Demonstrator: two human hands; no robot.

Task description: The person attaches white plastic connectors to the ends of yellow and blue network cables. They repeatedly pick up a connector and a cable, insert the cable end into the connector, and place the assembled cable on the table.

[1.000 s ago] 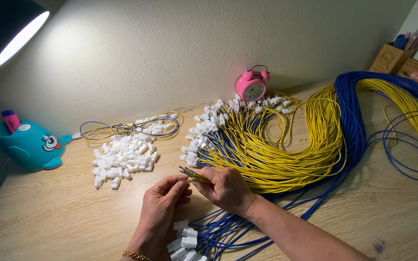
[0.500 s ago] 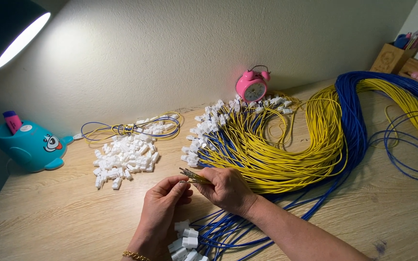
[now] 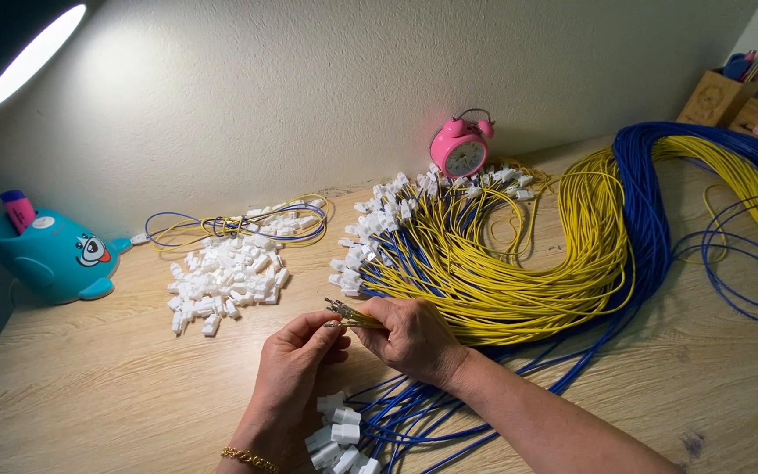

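My right hand (image 3: 414, 338) pinches a few yellow wires (image 3: 357, 316); my left hand (image 3: 296, 364) pinches their metal tips (image 3: 337, 308). A loose pinch could let one slip free.

Left hand (image 3: 296, 364) and right hand (image 3: 410, 333) pinch yellow wires (image 3: 353, 314) above the tabletop (image 3: 89, 395), loose white connectors (image 3: 225, 281) nearby.
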